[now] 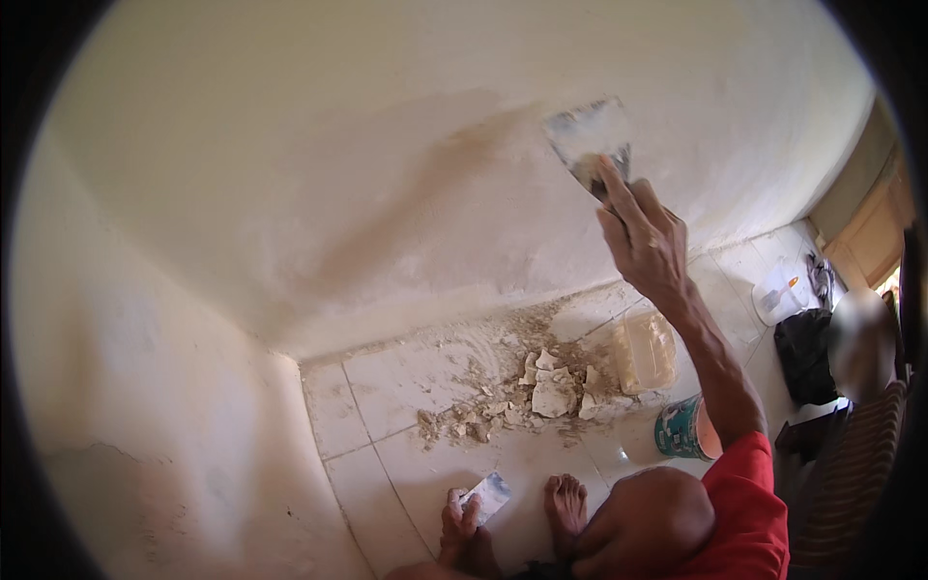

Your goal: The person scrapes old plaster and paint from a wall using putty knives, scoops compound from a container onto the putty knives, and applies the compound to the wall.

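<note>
1. Head view: right hand (643, 237) was raised against the cream plastered wall (338, 145), grip closed around the handle of a wide flat metal putty knife (588, 135), index finger stretched along the blade's back.
2. Blade lay flat on the wall at the upper end of a darker brownish smeared streak (425, 193) running diagonally down-left.
3. Left hand (461, 522) was low, at the bottom edge near the pale tiled floor (387, 406), grip closed on a small flat grey metal scraper (489, 495), blade pointing up-right.
4. A bare foot (566, 505) rested on the tiles just right of that scraper; a bent knee (648, 517) beside it, red sleeve (749, 512) on the right arm.
5. Pile of broken plaster chunks and dust (522, 387) lay on the floor at the wall base.
6. Translucent rectangular plastic container (646, 350) stood just right of the pile; a teal round tub (684, 427) near it, beneath the right forearm.
7. Far right: white bucket (785, 290), black bag (807, 353), details unclear.
</note>
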Motion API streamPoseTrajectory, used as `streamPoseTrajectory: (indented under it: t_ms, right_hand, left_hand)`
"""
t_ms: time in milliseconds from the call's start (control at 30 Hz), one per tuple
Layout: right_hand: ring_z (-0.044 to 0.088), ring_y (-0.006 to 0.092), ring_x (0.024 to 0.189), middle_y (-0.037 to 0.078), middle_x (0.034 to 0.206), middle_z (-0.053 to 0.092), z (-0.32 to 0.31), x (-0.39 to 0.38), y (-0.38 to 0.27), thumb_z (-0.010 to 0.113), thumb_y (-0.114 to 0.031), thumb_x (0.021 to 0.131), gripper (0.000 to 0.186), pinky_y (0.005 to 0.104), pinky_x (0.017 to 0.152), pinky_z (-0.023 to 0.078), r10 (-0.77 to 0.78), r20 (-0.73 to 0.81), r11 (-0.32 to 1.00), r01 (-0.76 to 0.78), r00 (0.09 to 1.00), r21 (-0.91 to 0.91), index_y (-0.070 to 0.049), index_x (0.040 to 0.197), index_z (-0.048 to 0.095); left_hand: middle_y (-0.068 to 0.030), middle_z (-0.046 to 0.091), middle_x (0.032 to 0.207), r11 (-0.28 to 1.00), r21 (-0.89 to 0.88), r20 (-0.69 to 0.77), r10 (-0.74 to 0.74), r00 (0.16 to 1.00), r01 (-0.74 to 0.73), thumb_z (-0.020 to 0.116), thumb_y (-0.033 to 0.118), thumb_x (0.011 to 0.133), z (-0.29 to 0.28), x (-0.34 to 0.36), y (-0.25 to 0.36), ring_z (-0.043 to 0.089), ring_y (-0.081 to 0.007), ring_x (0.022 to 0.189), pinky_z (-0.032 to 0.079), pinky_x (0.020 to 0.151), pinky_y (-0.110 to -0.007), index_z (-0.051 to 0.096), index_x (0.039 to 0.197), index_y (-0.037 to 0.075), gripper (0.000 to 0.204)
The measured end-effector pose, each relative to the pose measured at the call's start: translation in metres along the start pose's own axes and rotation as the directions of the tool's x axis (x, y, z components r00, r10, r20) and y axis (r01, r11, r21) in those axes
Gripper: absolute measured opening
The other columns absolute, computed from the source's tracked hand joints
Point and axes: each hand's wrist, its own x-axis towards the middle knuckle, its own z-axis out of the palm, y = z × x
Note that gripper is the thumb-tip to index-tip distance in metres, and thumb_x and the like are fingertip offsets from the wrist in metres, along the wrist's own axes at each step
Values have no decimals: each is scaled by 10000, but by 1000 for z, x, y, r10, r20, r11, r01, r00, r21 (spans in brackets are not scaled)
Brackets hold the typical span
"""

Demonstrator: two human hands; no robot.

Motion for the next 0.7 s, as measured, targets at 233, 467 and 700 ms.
streamPoseTrajectory:
  t_ms: [233, 467, 700]
  right_hand:
    - [557, 123, 616, 32, 859, 536, 83, -9, 7, 669, -161, 879, 667, 257, 451, 528, 71, -122, 995, -79, 990, -65, -123, 1478, 378]
    - [521, 121, 566, 56, 832, 568, 49, -77, -13, 610, -131, 914, 611, 293, 428, 476, 293, 137, 936, -313, 946, 159, -85, 1477, 377]
    - [484, 92, 517, 100, 803, 612, -3, 22, -29, 548, -201, 952, 566, 259, 436, 430, 652, 166, 581, -628, 740, 518, -46, 1470, 380]
  left_hand:
    - [-247, 638, 810, 999, 30, -14, -38, 999, 39, 641, 223, 903, -3, -2, -2, 655, -381, 768, 509, 649, -426, 541, 1058, -32, 314]
    - [-262, 639, 864, 992, 116, -28, 45, 999, -41, 631, 210, 910, 1, -2, 1, 656, -381, 791, 515, 679, -422, 547, 1075, -57, 324]
    - [-272, 640, 906, 998, 59, -49, -35, 998, 37, 632, 209, 908, -4, 2, 25, 647, -387, 829, 506, 722, -415, 545, 1065, -62, 325]
